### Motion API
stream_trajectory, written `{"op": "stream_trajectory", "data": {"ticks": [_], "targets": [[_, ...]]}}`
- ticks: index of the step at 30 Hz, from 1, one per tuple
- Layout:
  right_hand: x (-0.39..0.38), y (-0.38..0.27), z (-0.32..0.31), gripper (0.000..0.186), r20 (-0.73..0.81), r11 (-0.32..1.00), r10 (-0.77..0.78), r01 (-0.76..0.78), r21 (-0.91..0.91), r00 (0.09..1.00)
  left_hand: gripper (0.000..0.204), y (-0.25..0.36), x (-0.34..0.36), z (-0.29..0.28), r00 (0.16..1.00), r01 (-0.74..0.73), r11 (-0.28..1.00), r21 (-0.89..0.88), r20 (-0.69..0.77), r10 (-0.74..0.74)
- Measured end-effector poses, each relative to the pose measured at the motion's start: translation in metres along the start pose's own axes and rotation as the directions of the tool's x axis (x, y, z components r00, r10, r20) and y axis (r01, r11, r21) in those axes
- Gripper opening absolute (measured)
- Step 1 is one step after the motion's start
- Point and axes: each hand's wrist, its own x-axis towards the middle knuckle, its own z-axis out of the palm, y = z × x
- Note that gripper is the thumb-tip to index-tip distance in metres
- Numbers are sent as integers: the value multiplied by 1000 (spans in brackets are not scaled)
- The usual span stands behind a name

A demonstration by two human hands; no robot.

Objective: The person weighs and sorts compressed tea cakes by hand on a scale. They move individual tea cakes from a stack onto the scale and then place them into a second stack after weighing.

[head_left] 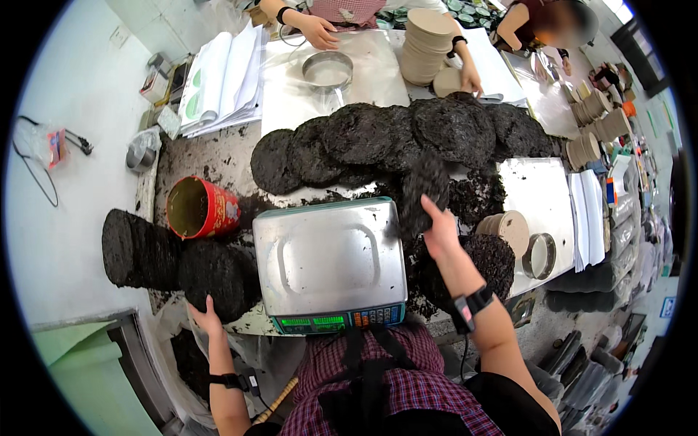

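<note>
Tilted on edge, a dark, flaky round cake (425, 190) is gripped in my right hand (442, 234), just right of the scale, and is a little blurred by motion. My left hand (208, 318) holds the lower edge of another dark round cake (218, 280), with its thumb on the near face and its other fingers mostly hidden. That cake leans against a stack of similar cakes (138, 251) at the left. Between my hands stands a digital scale (331, 254) with a bare steel pan and a lit green display.
Overlapping dark cakes (356, 134) line the table beyond the scale. A red tin (218, 208) stands at left. Loose dark flakes (476, 200), beige discs (512, 231) and a metal ring (539, 256) lie at right. A person's hand (318, 33) is near another ring (327, 70) across the table.
</note>
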Motion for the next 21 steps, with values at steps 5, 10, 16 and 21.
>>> {"op": "stream_trajectory", "data": {"ticks": [5, 10, 16, 21], "targets": [[23, 21, -51, 40, -256, 997, -32, 48, 53, 966, 79, 40, -18, 8, 954, -17, 787, 616, -225, 196], [59, 35, -81, 32, -207, 977, 177, -147, 155, 962, 64, 77, -20, -20, 982, 128, 957, -260, -104, -159], [5, 20, -66, 36, -59, 962, 116, -98, 253, 991, 32, 141, -122, 3, 949, -172, 763, -624, 104, 299], [-29, 14, -50, 31, 129, 975, 96, -119, 188, 987, 58, 166, -210, 64, 114, -852, 399, -338, 625, 772]]}}
